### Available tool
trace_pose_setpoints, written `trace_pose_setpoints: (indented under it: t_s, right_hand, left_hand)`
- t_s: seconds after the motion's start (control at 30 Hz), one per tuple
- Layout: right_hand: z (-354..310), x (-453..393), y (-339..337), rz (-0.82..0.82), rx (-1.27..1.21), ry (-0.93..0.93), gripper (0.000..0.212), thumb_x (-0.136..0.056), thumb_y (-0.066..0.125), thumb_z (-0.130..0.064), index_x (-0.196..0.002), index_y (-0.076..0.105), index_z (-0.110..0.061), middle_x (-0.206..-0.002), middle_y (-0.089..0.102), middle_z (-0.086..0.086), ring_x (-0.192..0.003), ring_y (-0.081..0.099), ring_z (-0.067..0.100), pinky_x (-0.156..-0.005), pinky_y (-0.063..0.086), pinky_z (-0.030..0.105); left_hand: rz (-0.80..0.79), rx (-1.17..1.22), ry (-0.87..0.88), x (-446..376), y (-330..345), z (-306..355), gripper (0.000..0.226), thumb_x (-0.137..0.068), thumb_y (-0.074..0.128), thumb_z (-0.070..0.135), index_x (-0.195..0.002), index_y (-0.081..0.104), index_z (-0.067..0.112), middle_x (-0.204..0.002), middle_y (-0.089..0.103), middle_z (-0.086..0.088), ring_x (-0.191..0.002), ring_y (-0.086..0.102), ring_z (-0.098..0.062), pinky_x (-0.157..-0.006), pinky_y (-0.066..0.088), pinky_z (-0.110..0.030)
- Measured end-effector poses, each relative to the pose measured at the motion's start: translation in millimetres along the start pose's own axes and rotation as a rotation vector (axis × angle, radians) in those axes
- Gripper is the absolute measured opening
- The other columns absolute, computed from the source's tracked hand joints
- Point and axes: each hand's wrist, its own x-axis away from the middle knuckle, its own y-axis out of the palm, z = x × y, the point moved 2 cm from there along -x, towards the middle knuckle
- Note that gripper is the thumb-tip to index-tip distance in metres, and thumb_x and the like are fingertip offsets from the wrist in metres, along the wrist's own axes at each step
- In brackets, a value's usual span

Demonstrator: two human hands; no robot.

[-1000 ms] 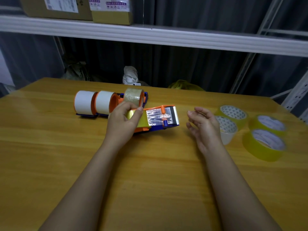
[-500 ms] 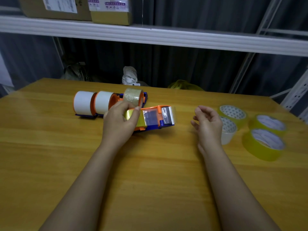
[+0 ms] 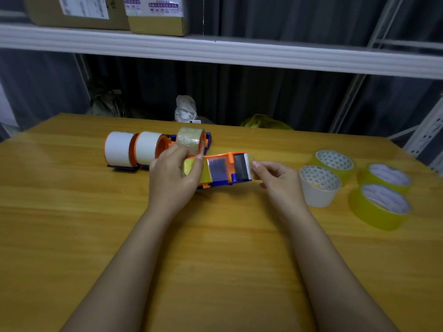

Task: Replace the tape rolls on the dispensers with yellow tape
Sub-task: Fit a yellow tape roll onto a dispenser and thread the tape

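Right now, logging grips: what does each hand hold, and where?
Left hand grips the dispenser round its yellow roll end. Right hand pinches the tape end at the blade.

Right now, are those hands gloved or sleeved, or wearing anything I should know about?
Nothing worn that shows. The left hand and right hand are bare: no gloves, rings, watch or bands visible. Both forearms are uncovered from the wrists to the bottom edge of the head view, so no sleeve appears. Nails look short and unpainted.

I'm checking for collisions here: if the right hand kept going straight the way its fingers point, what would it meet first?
The right hand points left at the dispenser; its fingertips are already at the cutter end, so it would likely meet that first.
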Motion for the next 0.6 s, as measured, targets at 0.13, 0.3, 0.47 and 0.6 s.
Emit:
trace_pose_setpoints:
  t_s: [0.13,0.3,0.47,0.6]
  right_hand:
    - [0.3,0.4,-2.7,0.027,0.01,0.012,0.007,-0.09,0.064,-0.027,-0.092,0.07,-0.025,-0.085,0.069,-0.011,-0.08,0.062,-0.002,-0.064,0.048,0.01]
    - [0.5,0.7,-2.2,0.082,0.06,-0.014,0.011,-0.087,0.067,-0.031,-0.093,0.072,-0.023,-0.084,0.068,-0.013,-0.08,0.061,-0.002,-0.068,0.045,0.011]
    - [0.7,1.0,-1.3,0.041,0.065,0.006,0.008,-0.09,0.063,-0.029,-0.09,0.071,-0.026,-0.08,0.065,-0.016,-0.077,0.057,-0.006,-0.067,0.043,0.011]
    - [-0.3,1.5,0.9,-0.007,-0.008,0.042,0.012,-0.094,0.059,-0.025,-0.087,0.068,-0.029,-0.082,0.066,-0.017,-0.074,0.057,-0.008,-0.061,0.042,0.005]
  left_hand:
    - [-0.004,-0.031,0.016,0.0,0.0,0.8,0.013,-0.09,0.051,0.034,-0.084,0.055,0.023,-0.075,0.046,0.017,-0.072,0.045,-0.002,-0.066,0.04,-0.034]
    - [-0.008,-0.084,0.025,1.4,-1.0,3.5,0.018,-0.091,0.051,0.033,-0.086,0.059,0.018,-0.079,0.048,0.012,-0.076,0.047,-0.009,-0.073,0.036,-0.033]
    - [-0.01,-0.078,0.052,0.6,-0.4,6.8,0.013,-0.091,0.051,0.032,-0.082,0.053,0.023,-0.074,0.042,0.018,-0.072,0.044,-0.007,-0.07,0.036,-0.033]
    - [-0.002,-0.016,0.052,0.3,0.6,5.5,0.013,-0.091,0.052,0.033,-0.082,0.053,0.023,-0.075,0.045,0.019,-0.072,0.046,0.0,-0.067,0.037,-0.033]
